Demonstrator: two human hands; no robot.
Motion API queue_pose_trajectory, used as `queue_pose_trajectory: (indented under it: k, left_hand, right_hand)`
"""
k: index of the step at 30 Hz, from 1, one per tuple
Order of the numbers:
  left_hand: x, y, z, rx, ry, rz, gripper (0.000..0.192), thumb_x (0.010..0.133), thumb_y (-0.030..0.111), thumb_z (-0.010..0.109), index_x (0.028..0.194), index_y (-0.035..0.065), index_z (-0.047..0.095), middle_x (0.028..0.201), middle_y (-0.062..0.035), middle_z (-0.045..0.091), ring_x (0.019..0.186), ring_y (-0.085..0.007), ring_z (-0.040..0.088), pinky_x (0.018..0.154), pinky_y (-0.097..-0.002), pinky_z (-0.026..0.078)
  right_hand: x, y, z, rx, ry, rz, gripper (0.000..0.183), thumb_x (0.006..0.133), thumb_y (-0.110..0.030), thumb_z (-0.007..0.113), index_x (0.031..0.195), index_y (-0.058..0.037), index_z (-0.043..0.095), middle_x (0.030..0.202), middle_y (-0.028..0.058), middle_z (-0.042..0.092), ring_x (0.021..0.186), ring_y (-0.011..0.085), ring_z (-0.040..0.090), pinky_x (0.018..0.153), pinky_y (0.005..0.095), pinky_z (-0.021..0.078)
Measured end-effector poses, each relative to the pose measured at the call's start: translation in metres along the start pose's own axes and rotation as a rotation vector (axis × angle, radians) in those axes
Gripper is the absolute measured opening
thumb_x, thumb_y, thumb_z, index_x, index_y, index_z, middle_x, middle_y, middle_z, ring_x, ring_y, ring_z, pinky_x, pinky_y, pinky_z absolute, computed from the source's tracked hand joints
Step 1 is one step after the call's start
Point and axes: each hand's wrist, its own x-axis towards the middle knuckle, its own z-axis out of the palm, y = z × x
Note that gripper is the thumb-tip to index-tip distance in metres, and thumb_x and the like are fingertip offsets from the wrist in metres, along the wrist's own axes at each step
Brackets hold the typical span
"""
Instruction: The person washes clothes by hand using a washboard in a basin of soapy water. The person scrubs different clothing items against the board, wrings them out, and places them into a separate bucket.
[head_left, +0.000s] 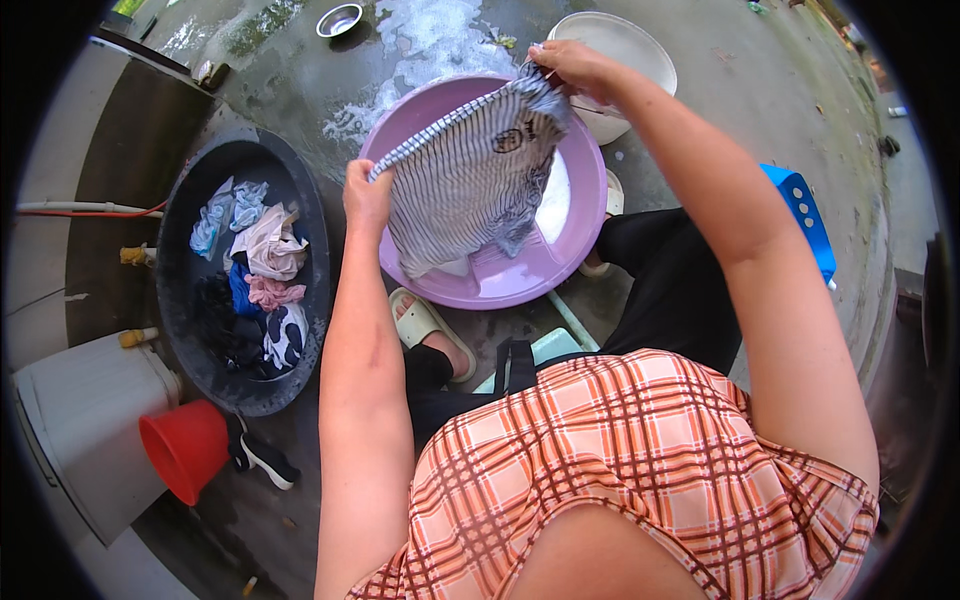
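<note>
A wet striped garment (465, 180), grey with dark lines and a small dark print, is stretched between my two hands. My left hand (367, 195) grips one end of its upper edge, and my right hand (574, 69) pinches the bunched cloth at the other end, higher up. The garment hangs over a purple plastic basin (517, 289), hiding much of its inside. White suds and part of a ribbed washboard surface show in the basin below the cloth.
To the left stands a large black tub (180, 300) holding several crumpled clothes (270, 244). A red bucket (187, 450), a black-and-white shoe (266, 459) and a white bin (90, 420) are lower left. Beyond the basin are a white bucket (619, 56) and a metal bowl (339, 21); a blue plastic stool (801, 217) stands right.
</note>
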Motion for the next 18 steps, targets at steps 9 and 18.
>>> queue_pose_trajectory:
  k: [9,18]
  left_hand:
    - [-0.044,-0.044,0.031,0.550,-0.397,0.213,0.054,0.073,0.018,0.067,0.123,0.0116,0.048,0.126,-0.0148,0.046,0.121,-0.0312,0.039,0.100,-0.0408,0.033]
    - [-0.075,-0.055,0.072,0.726,-0.721,0.144,0.068,0.085,0.049,0.048,0.141,0.0186,0.025,0.145,-0.0114,0.024,0.134,-0.0283,0.022,0.106,-0.0467,0.018]
  right_hand:
    - [-0.014,0.092,0.108,-0.671,0.160,-0.221,0.036,0.076,-0.023,0.057,0.108,-0.0064,0.059,0.111,0.0204,0.057,0.103,0.0361,0.054,0.088,0.0379,0.0447]
    - [-0.043,0.127,0.084,-1.287,-0.291,-0.170,0.054,0.085,-0.042,0.048,0.133,-0.0176,0.039,0.139,0.0112,0.034,0.130,0.0309,0.027,0.101,0.0503,0.0262]
